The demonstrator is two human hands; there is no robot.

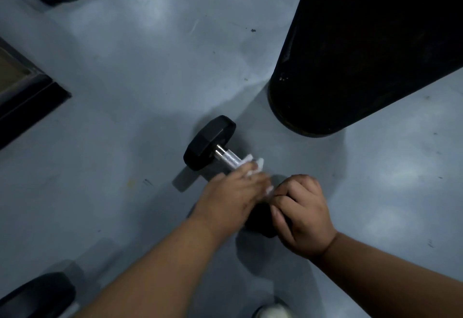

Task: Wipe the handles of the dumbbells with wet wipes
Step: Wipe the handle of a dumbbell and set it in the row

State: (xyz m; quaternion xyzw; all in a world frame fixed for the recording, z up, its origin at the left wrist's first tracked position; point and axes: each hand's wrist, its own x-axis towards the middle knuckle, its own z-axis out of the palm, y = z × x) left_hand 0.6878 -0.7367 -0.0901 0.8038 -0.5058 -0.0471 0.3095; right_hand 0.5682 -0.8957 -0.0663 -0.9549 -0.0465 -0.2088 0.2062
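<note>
The dumbbell [220,157] lies on the floor [125,92], directly under both hands. It is judged heavy and rigid: the two black heads are likely to keep it from rolling far, so it probably needs only light steadying, not lifting. The right hand [303,212] rests curled over the near head and holds it in place. This head is the sensible point to hold, since it leaves the handle [229,158] free.

The handle is judged hard and textured; the knurling should grip the wipe rather than let it slip. The wipe [253,167] is judged soft, thin and damp, and likely to bunch or tear if dragged hard across the knurl.

The left hand [233,197] grips the wipe around the handle, just beside the right hand. The image of this hand is blurred.

Appearance: black faceted heads, a bright chrome handle with a knurled centre band and a smooth collar at the far head. The white wipe is crumpled and covers the near part of the handle; the far part is bare.
</note>
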